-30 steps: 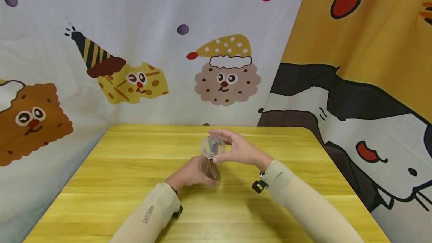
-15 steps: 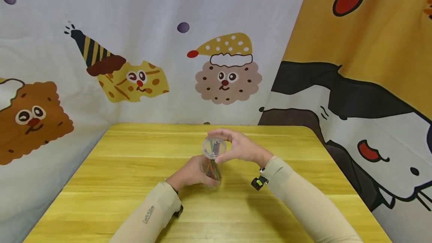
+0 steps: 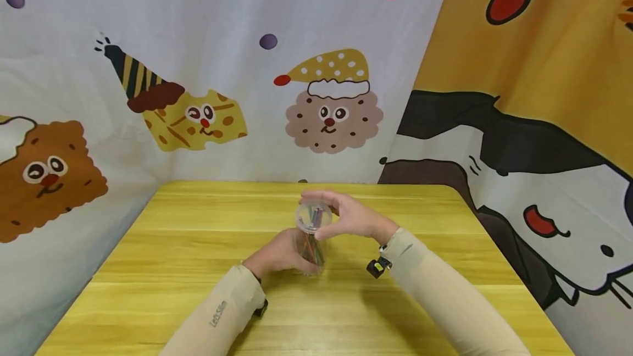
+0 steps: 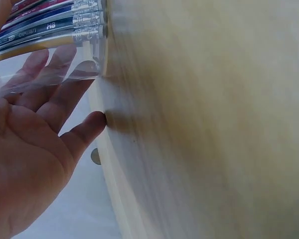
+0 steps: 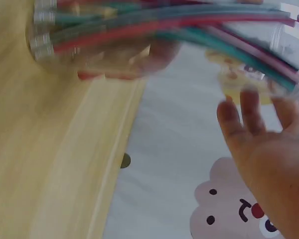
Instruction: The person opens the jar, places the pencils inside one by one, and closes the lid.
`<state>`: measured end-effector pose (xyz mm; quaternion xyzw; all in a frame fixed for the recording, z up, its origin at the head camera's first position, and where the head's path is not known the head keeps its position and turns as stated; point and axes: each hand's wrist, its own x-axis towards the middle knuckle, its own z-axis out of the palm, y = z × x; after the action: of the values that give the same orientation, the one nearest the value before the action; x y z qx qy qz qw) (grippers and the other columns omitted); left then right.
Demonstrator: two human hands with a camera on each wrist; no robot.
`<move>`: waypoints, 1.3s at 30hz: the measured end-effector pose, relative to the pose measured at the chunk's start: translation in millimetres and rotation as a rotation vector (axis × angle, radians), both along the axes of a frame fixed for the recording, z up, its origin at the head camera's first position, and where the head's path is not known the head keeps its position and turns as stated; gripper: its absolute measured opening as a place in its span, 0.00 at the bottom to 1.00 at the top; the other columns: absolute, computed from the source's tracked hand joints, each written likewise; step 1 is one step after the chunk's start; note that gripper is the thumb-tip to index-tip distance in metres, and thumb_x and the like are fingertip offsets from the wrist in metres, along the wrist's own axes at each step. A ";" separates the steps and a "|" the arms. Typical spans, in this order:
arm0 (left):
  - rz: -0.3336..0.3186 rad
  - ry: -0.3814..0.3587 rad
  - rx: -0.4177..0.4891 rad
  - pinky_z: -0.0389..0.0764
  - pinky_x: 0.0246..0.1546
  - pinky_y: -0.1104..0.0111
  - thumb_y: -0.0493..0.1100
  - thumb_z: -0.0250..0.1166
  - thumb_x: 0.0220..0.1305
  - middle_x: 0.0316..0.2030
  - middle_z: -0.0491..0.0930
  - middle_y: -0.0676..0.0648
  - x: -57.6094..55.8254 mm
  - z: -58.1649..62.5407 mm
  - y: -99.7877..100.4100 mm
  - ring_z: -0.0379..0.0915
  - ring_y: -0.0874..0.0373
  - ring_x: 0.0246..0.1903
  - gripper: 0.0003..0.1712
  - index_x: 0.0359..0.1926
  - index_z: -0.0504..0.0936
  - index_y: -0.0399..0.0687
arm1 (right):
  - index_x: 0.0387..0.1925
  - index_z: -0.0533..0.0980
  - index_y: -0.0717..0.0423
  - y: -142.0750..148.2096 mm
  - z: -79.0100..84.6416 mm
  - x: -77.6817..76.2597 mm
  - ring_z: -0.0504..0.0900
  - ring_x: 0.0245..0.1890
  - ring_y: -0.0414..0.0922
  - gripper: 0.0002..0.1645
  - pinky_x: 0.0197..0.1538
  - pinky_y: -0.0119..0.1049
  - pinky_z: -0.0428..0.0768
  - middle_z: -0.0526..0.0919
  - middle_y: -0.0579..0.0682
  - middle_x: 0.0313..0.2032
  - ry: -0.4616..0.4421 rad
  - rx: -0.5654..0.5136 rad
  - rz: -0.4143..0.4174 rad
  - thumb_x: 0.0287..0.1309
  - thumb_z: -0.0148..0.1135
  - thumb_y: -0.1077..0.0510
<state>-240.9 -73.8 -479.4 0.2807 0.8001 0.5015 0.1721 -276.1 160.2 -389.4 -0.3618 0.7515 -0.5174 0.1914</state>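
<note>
A clear plastic jar (image 3: 312, 254) of pencils stands upright on the table, a little right of its middle. My left hand (image 3: 284, 251) holds the jar low on its left side, with the thumb across the near side. Around the clear round top (image 3: 313, 217) curls my right hand (image 3: 353, 218), its thumb at the near edge and its fingers at the far edge. Several pencils (image 4: 40, 32) in dark green, blue, red and yellow show through the wall in the left wrist view. In the right wrist view the pencils (image 5: 189, 22) are blurred, and the right fingers (image 5: 251, 109) lie beside the jar's upper end.
The yellow wood-grain table (image 3: 198, 213) ends at a back edge just behind the right hand. A white curtain (image 3: 222, 4) with cartoon figures hangs behind it, and an orange, black and white cartoon cloth (image 3: 519, 142) hangs on the right.
</note>
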 end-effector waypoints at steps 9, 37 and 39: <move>0.023 0.047 -0.029 0.80 0.64 0.57 0.43 0.85 0.53 0.56 0.86 0.57 -2.5 2.1 2.9 0.81 0.60 0.56 0.51 0.75 0.70 0.67 | 0.73 0.75 0.34 2.8 3.2 -1.6 0.75 0.70 0.43 0.48 0.75 0.55 0.70 0.80 0.36 0.70 0.010 0.044 -0.049 0.51 0.86 0.55; 0.054 0.024 -0.089 0.85 0.40 0.61 0.47 0.83 0.58 0.41 0.86 0.56 3.9 1.3 2.8 0.84 0.57 0.37 0.46 0.74 0.70 0.69 | 0.74 0.72 0.31 -11.4 -9.2 25.9 0.78 0.66 0.49 0.48 0.69 0.57 0.77 0.78 0.43 0.71 0.007 -0.005 -0.271 0.54 0.85 0.50; 0.040 0.003 -0.074 0.86 0.40 0.61 0.46 0.83 0.59 0.40 0.88 0.55 4.9 0.8 2.4 0.85 0.56 0.37 0.46 0.74 0.70 0.71 | 0.76 0.70 0.30 -10.5 -12.0 26.1 0.78 0.66 0.49 0.50 0.71 0.59 0.75 0.77 0.44 0.72 0.017 0.009 -0.263 0.54 0.85 0.48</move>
<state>-236.0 -71.4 -478.7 0.2588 0.8237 0.4745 0.1713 -249.9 149.7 -401.4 -0.2634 0.7965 -0.5315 0.1173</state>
